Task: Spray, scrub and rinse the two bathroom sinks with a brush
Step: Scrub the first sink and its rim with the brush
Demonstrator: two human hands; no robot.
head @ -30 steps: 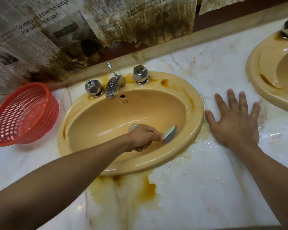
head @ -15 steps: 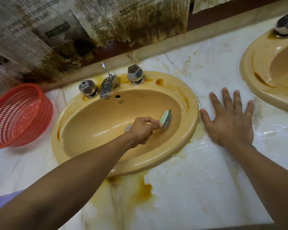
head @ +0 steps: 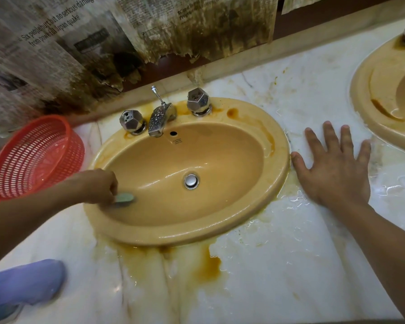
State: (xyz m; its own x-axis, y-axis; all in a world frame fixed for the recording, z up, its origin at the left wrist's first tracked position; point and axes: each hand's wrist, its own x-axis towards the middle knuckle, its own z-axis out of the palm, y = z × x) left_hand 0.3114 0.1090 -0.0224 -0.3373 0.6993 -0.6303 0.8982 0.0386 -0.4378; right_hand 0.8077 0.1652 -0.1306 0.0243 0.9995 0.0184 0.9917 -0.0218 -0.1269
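Left of the drain, the fingers of the left hand curl round the handle of the pale green brush; the brush head lies against the left wall of the near sink. Half a second ago the brush worked the wall right of the drain; it now stands on the opposite side. Judgement: scrubbing of this bowl proceeds by sweeps across it, and rinsing is not yet begun. Right of the drain, beyond the rim, the right hand lies flat on the wet countertop, fingers spread. Farther right of the drain, the second sink shows brown stains and appears unscrubbed.
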